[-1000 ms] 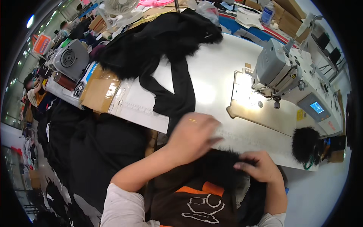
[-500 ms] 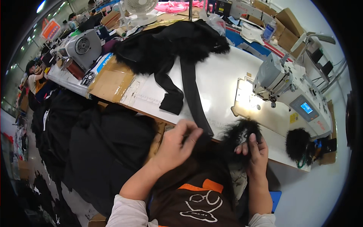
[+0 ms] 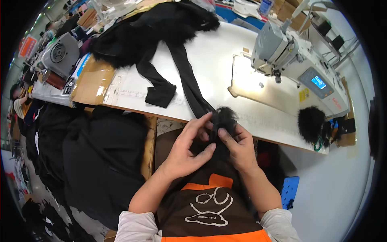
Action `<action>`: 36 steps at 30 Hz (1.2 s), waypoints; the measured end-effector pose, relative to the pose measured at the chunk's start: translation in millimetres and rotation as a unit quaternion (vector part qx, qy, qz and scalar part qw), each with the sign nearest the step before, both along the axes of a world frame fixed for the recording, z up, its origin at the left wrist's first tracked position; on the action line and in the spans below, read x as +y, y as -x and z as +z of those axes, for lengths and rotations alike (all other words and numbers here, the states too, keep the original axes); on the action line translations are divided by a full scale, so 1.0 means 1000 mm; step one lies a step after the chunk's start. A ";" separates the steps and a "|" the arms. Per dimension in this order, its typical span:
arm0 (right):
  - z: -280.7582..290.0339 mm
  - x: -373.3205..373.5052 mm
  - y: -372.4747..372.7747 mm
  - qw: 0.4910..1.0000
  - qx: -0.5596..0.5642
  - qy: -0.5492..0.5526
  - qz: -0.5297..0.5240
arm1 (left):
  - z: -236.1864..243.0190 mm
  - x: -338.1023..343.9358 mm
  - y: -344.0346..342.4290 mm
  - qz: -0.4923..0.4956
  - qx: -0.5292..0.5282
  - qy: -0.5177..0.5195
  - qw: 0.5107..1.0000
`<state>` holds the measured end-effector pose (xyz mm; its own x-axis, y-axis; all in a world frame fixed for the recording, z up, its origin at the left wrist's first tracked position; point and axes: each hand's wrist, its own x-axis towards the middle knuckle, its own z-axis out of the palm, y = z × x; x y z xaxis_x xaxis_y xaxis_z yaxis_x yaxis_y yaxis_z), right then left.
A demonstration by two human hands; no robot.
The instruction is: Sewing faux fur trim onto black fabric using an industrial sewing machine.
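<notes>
My left hand (image 3: 187, 147) and my right hand (image 3: 238, 146) meet just below the near edge of the white sewing table (image 3: 217, 60). Both pinch a black furry piece (image 3: 225, 117) that joins a long black fabric strip (image 3: 183, 68). The strip runs up across the table to a heap of black fur-trimmed garments (image 3: 149, 30) at the far side. The fingers of both hands are closed on the furry end, with the thumbs pressed together.
A grey-white sewing machine (image 3: 296, 56) with a small blue screen stands at the right. A black fur tuft (image 3: 311, 123) sits at the table's right edge. Cardboard sheet (image 3: 93, 82) lies at the left, dark garments (image 3: 100, 157) hang below, and another machine (image 3: 60, 54) stands far left.
My hands have come together at the table edge on the furry piece. The view shifted, so the table and sewing machine sit lower in the picture.
</notes>
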<state>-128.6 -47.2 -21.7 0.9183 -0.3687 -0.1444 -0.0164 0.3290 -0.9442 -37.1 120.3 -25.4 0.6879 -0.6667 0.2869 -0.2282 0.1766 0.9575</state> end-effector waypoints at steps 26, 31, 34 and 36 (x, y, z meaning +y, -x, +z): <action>-0.013 0.011 0.008 0.998 -0.038 0.036 -0.034 | -0.008 -0.003 0.007 0.201 -0.035 -0.009 0.979; -0.023 0.008 0.025 0.986 -0.026 0.162 -0.033 | -0.015 0.020 -0.002 0.316 -0.195 -0.073 0.926; -0.029 0.017 0.029 0.973 -0.040 0.228 -0.001 | -0.024 0.029 0.002 0.334 -0.133 -0.059 0.931; -0.039 0.018 0.027 0.942 -0.103 0.320 0.023 | -0.028 0.031 0.003 0.324 -0.137 -0.061 0.934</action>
